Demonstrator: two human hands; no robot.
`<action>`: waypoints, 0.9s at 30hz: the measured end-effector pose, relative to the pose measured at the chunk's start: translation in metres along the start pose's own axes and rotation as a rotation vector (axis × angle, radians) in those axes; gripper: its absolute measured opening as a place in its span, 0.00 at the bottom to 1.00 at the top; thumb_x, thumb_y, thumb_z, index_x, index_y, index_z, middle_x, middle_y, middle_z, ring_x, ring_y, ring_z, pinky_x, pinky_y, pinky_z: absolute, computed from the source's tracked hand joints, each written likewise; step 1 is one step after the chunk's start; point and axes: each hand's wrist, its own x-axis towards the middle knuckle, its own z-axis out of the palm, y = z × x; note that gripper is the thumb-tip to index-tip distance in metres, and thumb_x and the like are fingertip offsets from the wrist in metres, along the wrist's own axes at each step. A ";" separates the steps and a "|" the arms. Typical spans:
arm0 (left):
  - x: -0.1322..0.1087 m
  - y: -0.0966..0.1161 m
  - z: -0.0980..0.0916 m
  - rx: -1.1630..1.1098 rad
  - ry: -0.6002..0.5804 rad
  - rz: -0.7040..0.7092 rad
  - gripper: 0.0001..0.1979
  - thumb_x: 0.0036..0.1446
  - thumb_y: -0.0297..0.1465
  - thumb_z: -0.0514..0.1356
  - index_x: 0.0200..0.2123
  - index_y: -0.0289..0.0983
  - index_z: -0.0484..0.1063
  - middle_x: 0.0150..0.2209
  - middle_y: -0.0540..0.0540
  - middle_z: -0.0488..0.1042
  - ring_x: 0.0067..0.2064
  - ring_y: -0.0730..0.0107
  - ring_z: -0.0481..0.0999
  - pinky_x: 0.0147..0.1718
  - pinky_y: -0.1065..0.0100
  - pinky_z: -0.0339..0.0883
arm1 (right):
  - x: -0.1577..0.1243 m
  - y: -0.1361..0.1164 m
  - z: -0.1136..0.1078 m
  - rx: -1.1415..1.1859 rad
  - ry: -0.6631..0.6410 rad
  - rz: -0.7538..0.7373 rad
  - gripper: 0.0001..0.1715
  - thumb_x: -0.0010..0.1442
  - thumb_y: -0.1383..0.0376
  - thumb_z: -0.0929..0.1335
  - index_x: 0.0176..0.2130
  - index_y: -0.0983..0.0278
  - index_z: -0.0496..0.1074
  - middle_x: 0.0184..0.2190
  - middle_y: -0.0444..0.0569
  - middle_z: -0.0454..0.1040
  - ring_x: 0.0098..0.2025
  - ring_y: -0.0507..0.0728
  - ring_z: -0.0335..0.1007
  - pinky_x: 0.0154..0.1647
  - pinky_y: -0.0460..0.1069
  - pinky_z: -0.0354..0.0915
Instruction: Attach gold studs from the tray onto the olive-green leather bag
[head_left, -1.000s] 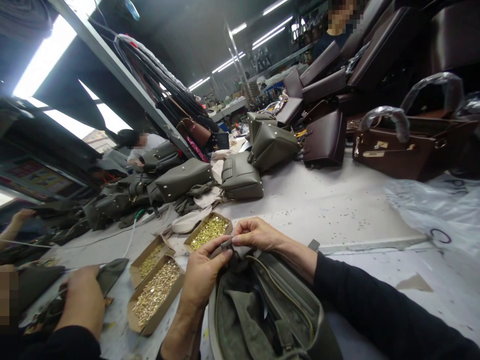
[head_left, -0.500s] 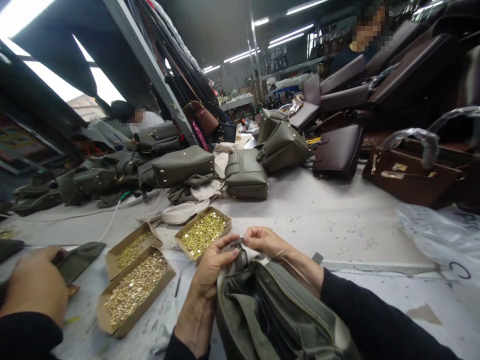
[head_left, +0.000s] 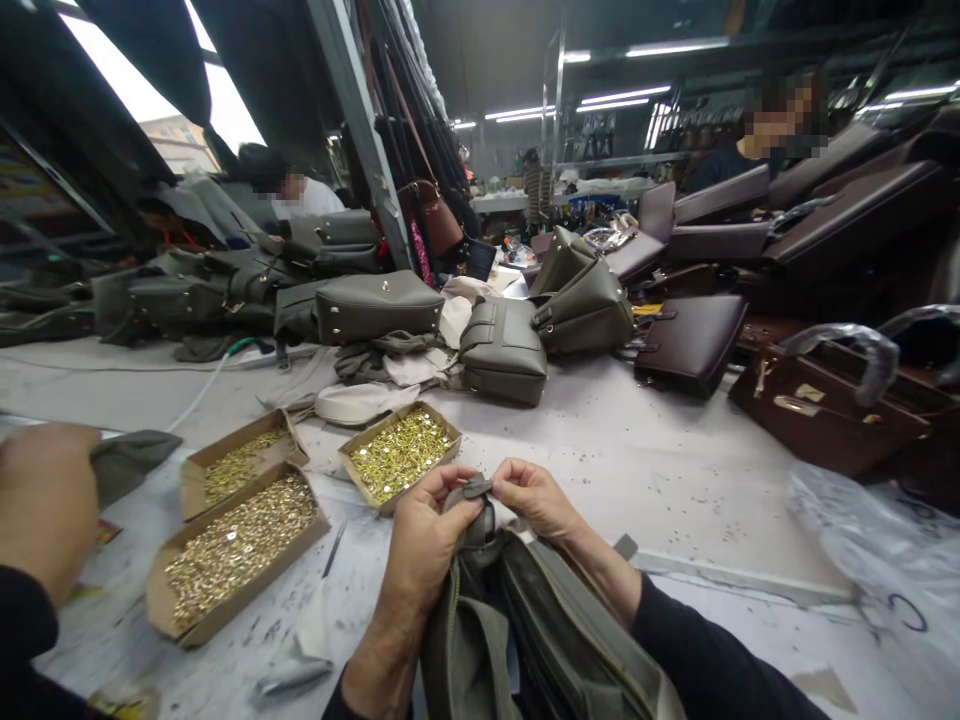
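Note:
An olive-green bag (head_left: 555,620) with its zipped top opened lies in front of me at the bottom middle. My left hand (head_left: 427,530) is closed on a short olive strap (head_left: 477,489) at the bag's far end, thumb on one side and fingers on the other. From the other side, my right hand (head_left: 536,500) pinches the tip of that same strap. A strip of pale lining shows just below the fingers. Close by on the left stands a cardboard tray of bright gold rivets (head_left: 401,450).
Two more cardboard trays hold gold studs (head_left: 240,550) and gold pieces (head_left: 244,460). A co-worker's hand (head_left: 45,500) holds olive material at far left. Olive bags (head_left: 502,345) and brown handbags (head_left: 817,400) line the back; clear plastic (head_left: 885,530) lies right. Other people are behind.
The camera view has turned slightly, shifting the background. Both my hands still hold the strap end. The co-worker's hand at the left has moved further toward the edge.

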 end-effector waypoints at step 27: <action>-0.036 0.047 -0.010 0.292 -0.157 -0.144 0.17 0.40 0.35 0.68 0.35 0.32 0.79 0.32 0.46 0.81 0.35 0.63 0.76 0.38 0.66 0.67 | -0.010 -0.017 0.022 0.116 -0.015 -0.063 0.28 0.37 0.51 0.83 0.27 0.66 0.74 0.19 0.41 0.73 0.19 0.46 0.60 0.21 0.42 0.55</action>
